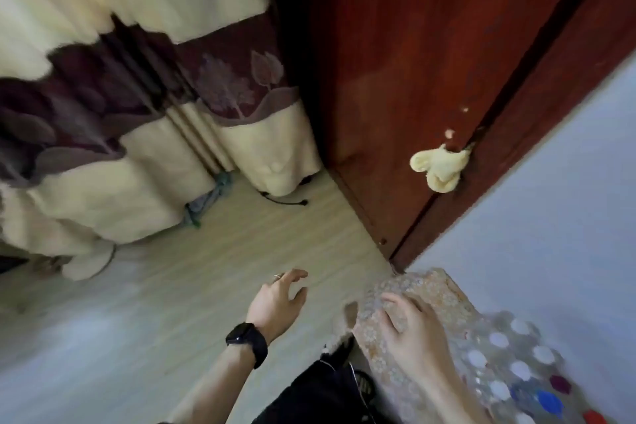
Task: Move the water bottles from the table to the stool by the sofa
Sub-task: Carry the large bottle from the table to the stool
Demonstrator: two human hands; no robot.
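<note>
From my feed, the water bottles (pixel 509 354) stand clustered on the counter (pixel 437 289) at about 4 o'clock, mostly white caps with a few blue and red ones. My right hand (pixel 413 334) lies on the counter's patterned cloth just beside them, fingers spread and holding nothing. My left hand (pixel 278 303), with a black watch (pixel 246 342) on its wrist, hangs over the wooden floor (pixel 206 268) near 6 o'clock, fingers apart and empty. A red-brown door (pixel 413 45) fills 1 o'clock and a curtain (pixel 137 79) 10 o'clock. The picture is blurred.
</note>
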